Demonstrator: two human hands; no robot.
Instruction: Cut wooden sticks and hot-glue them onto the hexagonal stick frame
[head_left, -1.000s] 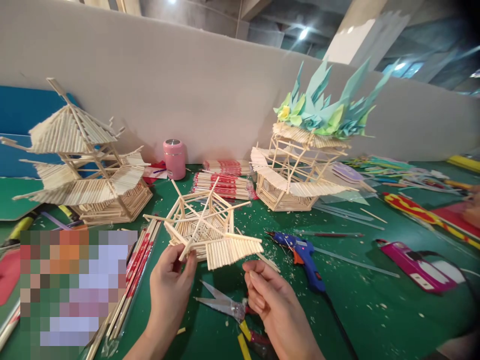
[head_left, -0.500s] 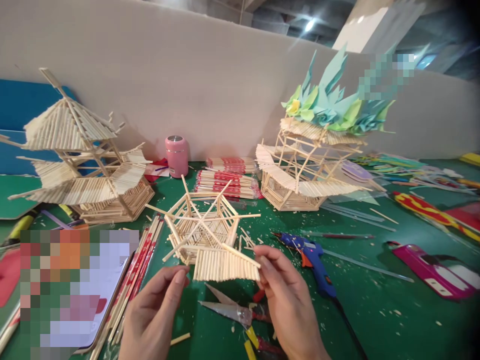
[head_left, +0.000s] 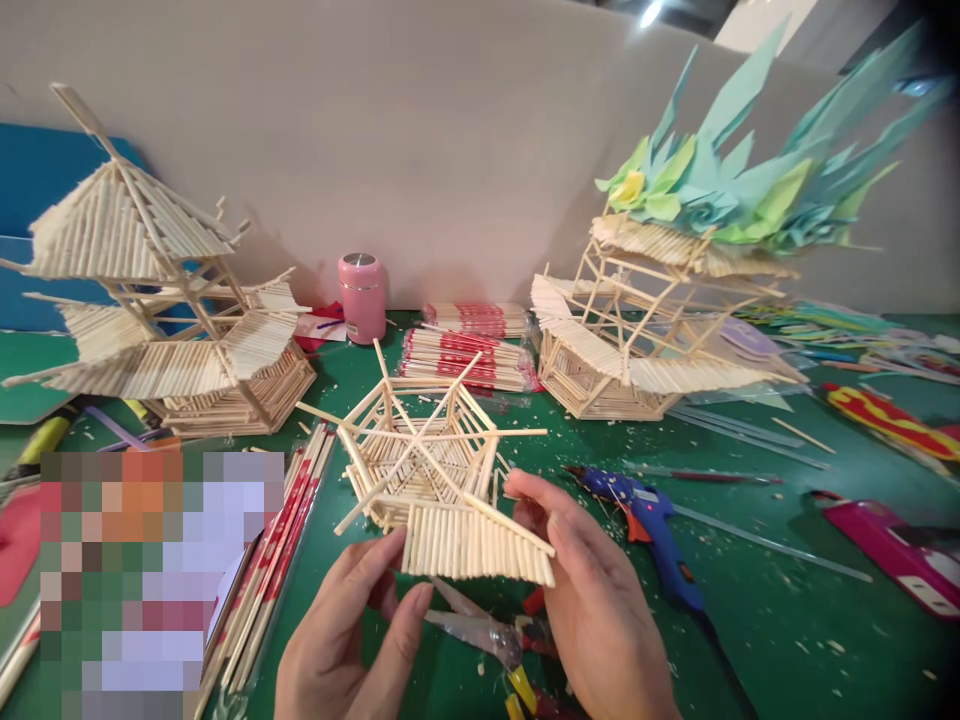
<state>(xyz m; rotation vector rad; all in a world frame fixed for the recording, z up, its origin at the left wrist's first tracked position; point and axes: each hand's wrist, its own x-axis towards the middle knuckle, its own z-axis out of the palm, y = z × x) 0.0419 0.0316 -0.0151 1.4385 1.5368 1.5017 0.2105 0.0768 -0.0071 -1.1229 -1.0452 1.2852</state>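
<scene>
A small six-sided frame of wooden sticks (head_left: 420, 440) stands on the green table in front of me, with sticks crossing over its top. From its near side slopes a roof panel of sticks (head_left: 469, 545) laid side by side. My left hand (head_left: 352, 630) is at the panel's left edge, index fingertip against or very near it, thumb held apart below. Around the panel's right end curves my right hand (head_left: 600, 610), fingers apart, index reaching toward the frame's side; whether it touches is unclear. Scissors (head_left: 480, 630) lie beneath the panel, between my hands.
Two larger stick pavilions stand behind, one at left (head_left: 180, 340) and one at right (head_left: 622, 350) topped with paper leaves (head_left: 750, 190). A blue glue gun (head_left: 652, 520) lies right of my hand. Bundled sticks (head_left: 469, 358), a pink flask (head_left: 362, 300) and a magenta tool (head_left: 892, 550) are around.
My right hand has loosened from the panel's right end and spread around it. The left hand has moved in to the panel's left edge, its thumb parting from the fingers. The view has shifted.
</scene>
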